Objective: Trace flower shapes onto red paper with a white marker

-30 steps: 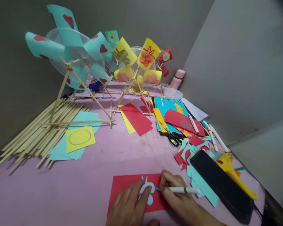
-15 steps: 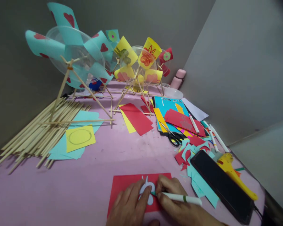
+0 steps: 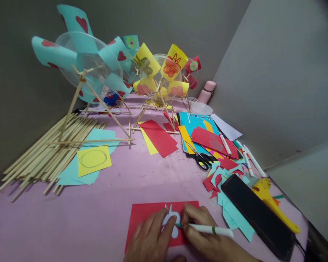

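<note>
A red paper sheet (image 3: 143, 214) lies at the near edge of the pink table (image 3: 112, 196). On it rests a small white cut-out shape (image 3: 170, 219). My left hand (image 3: 150, 240) lies flat with fingers spread, pressing the cut-out onto the red paper. My right hand (image 3: 205, 236) grips a white marker with a green band (image 3: 211, 229), its tip at the right edge of the cut-out.
A black phone (image 3: 257, 214) and a yellow glue gun (image 3: 273, 203) lie to the right among paper scraps. Scissors (image 3: 200, 157), markers (image 3: 248, 158) and coloured sheets sit mid-right. Wooden sticks (image 3: 46, 153) are piled left; paper pinwheels (image 3: 82, 62) stand at the back.
My right hand slid the marker tip leftwards, from a little off the cut-out to its right edge. My left hand stayed pressed on the cut-out.
</note>
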Action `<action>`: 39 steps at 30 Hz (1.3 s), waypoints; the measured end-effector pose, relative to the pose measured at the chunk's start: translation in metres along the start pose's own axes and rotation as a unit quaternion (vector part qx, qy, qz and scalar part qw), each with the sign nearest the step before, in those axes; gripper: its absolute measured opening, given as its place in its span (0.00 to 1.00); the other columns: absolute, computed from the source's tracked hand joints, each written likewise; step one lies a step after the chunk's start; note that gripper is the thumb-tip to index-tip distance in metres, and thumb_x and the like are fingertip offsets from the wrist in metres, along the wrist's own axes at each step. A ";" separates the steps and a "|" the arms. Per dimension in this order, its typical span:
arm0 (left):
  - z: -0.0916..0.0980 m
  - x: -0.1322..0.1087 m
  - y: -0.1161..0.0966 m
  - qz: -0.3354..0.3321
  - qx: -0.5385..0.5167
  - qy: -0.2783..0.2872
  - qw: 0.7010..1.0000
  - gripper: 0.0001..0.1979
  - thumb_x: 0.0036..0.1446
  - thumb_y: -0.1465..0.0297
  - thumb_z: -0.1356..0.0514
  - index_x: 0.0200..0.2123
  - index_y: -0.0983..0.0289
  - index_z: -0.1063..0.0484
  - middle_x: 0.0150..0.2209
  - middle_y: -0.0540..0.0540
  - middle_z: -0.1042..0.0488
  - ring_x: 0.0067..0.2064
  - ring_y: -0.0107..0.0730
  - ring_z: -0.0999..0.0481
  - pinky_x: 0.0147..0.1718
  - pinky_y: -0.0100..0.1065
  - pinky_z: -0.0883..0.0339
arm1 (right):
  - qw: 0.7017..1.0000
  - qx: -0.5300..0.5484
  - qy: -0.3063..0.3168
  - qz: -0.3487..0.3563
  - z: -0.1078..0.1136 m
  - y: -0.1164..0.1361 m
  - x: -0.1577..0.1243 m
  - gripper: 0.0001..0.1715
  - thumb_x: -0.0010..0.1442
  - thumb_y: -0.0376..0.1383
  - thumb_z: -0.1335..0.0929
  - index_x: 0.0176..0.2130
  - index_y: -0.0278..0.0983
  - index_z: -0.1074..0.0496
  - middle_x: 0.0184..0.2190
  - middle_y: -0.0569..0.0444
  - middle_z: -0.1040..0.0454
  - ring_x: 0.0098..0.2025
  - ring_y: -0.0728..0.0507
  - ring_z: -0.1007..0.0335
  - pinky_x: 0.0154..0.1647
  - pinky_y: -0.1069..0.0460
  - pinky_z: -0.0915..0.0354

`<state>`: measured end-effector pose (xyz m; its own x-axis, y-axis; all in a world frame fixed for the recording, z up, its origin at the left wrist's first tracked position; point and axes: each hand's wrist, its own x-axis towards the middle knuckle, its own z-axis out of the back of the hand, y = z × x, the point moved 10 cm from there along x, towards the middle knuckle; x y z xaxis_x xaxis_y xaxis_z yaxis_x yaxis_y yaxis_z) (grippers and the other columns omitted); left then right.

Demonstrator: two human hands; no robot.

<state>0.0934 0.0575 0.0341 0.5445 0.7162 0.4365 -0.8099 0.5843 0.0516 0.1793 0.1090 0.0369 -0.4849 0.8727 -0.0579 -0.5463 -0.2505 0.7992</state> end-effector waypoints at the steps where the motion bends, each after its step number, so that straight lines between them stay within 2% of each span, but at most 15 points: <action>1: 0.000 0.000 0.000 0.000 0.001 0.000 1.000 0.33 0.49 0.47 0.39 0.52 0.62 0.33 0.47 0.57 0.24 0.43 0.40 0.23 0.35 0.35 0.29 | 1.000 -0.001 0.000 -0.001 0.000 -0.001 -0.001 0.09 0.52 0.28 0.42 0.25 0.40 0.40 0.20 0.59 0.36 0.20 0.49 0.42 0.23 0.55 0.43; 6: 0.001 0.000 -0.001 0.002 0.000 0.000 1.000 0.32 0.50 0.47 0.40 0.52 0.62 0.33 0.47 0.57 0.24 0.43 0.40 0.23 0.35 0.35 0.29 | 1.000 -0.019 -0.003 -0.002 0.001 -0.002 -0.002 0.10 0.52 0.26 0.42 0.26 0.39 0.39 0.23 0.57 0.32 0.21 0.49 0.41 0.25 0.55 0.41; 11: 0.000 0.000 0.000 0.000 0.007 -0.003 1.000 0.33 0.49 0.46 0.40 0.52 0.62 0.32 0.46 0.57 0.24 0.42 0.39 0.23 0.34 0.35 0.29 | 0.999 -0.028 -0.020 0.002 0.003 -0.002 0.000 0.10 0.49 0.25 0.42 0.24 0.39 0.41 0.19 0.59 0.35 0.19 0.49 0.42 0.23 0.55 0.43; 18: -0.004 0.000 -0.001 -0.003 0.010 0.011 1.000 0.34 0.47 0.47 0.38 0.52 0.62 0.33 0.47 0.57 0.24 0.42 0.40 0.23 0.34 0.35 0.29 | 0.996 -0.076 -0.032 0.025 0.006 -0.005 -0.005 0.10 0.50 0.24 0.41 0.26 0.39 0.41 0.26 0.53 0.28 0.30 0.45 0.35 0.32 0.52 0.38; 28: -0.005 -0.001 0.001 0.007 -0.012 0.014 1.000 0.35 0.47 0.48 0.38 0.54 0.61 0.34 0.48 0.57 0.25 0.43 0.41 0.24 0.36 0.35 0.31 | 0.996 -0.061 -0.056 -0.014 0.011 -0.014 -0.001 0.07 0.51 0.29 0.44 0.24 0.40 0.46 0.22 0.52 0.31 0.28 0.43 0.36 0.29 0.50 0.39; 33: -0.004 -0.001 0.001 0.012 -0.012 0.013 1.000 0.36 0.46 0.48 0.37 0.54 0.61 0.35 0.48 0.57 0.25 0.43 0.41 0.24 0.35 0.35 0.30 | 0.998 -0.029 -0.052 -0.031 0.010 -0.017 -0.004 0.07 0.51 0.31 0.44 0.25 0.40 0.43 0.22 0.54 0.33 0.28 0.44 0.37 0.29 0.51 0.41; 36: 0.000 0.000 0.001 0.011 -0.014 -0.001 1.000 0.34 0.48 0.48 0.39 0.53 0.62 0.34 0.47 0.57 0.24 0.43 0.40 0.23 0.36 0.35 0.30 | 0.999 -0.004 -0.027 -0.035 0.004 -0.013 -0.004 0.07 0.51 0.31 0.44 0.25 0.39 0.41 0.24 0.54 0.32 0.29 0.44 0.36 0.31 0.52 0.41; 39: 0.002 0.002 0.001 0.010 -0.021 -0.007 1.000 0.32 0.51 0.48 0.41 0.52 0.62 0.33 0.47 0.58 0.24 0.43 0.40 0.24 0.36 0.35 0.30 | 0.999 0.029 0.007 -0.019 -0.003 -0.004 -0.001 0.06 0.49 0.31 0.44 0.25 0.40 0.41 0.19 0.58 0.37 0.22 0.47 0.41 0.25 0.53 0.44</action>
<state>0.0930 0.0588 0.0369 0.5246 0.7226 0.4502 -0.8108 0.5853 0.0053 0.1801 0.1077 0.0321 -0.4743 0.8751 -0.0961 -0.5243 -0.1931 0.8294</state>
